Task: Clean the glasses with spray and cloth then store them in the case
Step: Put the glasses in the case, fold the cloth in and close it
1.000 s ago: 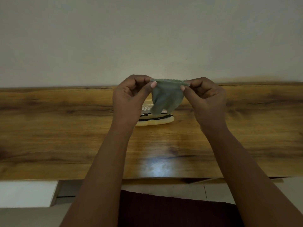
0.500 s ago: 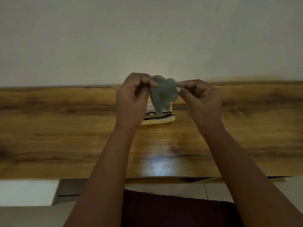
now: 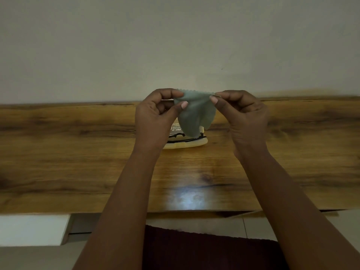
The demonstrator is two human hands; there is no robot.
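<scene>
The cloth (image 3: 194,114) and the left hand (image 3: 155,121) hide most of the pale case (image 3: 185,145) on the desk (image 3: 78,152). Only parts of the dark glasses (image 3: 183,140) frame show. The print on the case is too small to read. Both forearms are cut off by the lower edge. The right hand (image 3: 243,117) covers one cloth corner.
</scene>
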